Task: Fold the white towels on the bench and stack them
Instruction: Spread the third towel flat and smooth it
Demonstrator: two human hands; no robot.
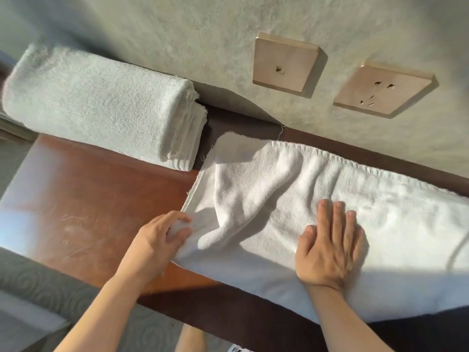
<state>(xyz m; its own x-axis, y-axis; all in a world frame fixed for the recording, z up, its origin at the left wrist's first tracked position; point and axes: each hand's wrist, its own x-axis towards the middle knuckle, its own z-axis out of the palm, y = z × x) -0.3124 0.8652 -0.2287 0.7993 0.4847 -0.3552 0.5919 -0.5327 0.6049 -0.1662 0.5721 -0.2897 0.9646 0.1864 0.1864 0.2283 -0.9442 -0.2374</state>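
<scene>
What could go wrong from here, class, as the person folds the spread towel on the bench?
1. The left hand pinches only a corner of the spread towel, which is already bunched and creased there; folding now could trap wrinkles.
2. The towel's near edge hangs over the front of the bench; if the flat right hand lifts, it might slide off.
3. The folded stack lies close by; a wide sweep could nudge it.

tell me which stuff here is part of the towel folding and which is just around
Part of the job:
spread towel
folded towels
bench
left hand, pinching the towel's end
right hand, pressing flat on it

Just around:
two wall sockets
patterned carpet
</scene>
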